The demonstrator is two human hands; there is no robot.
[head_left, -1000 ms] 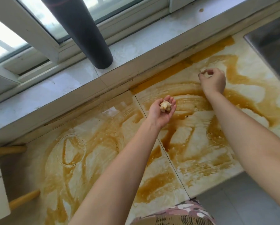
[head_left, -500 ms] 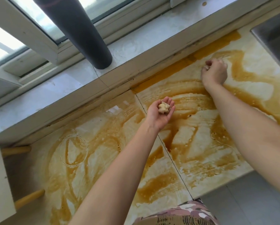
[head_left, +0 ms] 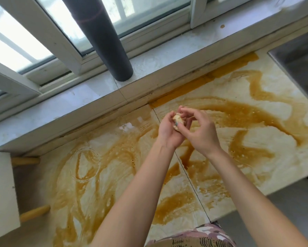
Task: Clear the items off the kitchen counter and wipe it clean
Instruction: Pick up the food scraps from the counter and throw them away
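– Kitchen counter (head_left: 114, 175) of pale stone fills the view, and brown smears (head_left: 242, 106) of some liquid cover nearly all of it. Why are both hands above it and not on the surface?
– I think they collect small debris. The left hand (head_left: 167, 136) is turned palm up and its fingers curl into a cup, so the pale lump (head_left: 177, 120) lies inside and cannot fall back on the wet stone.
– And the right hand (head_left: 201, 134)?
– It is over the left one. Its thumb and bent fingertips pinch the same lump against the left palm. Maybe it adds one more piece, or it presses the pieces together; I cannot tell which.
– What is the lump?
– It is too small to say. It looks like cream-coloured food scraps.
– Where should it go?
– The steel sink (head_left: 299, 68) at the far right is one near place. I see no bin.
– Is the clearing finished?
– Nearly, I judge. At the left edge two wooden handles (head_left: 35, 213) stick out beside a white block (head_left: 1, 193). The dark pipe (head_left: 103, 41) stands on the window sill (head_left: 78, 97) behind, not on the counter.
– So the wiping is next?
– Yes, but no cloth is visible. The liquid reaches the front edge, so a careless wipe may push it onto the floor.
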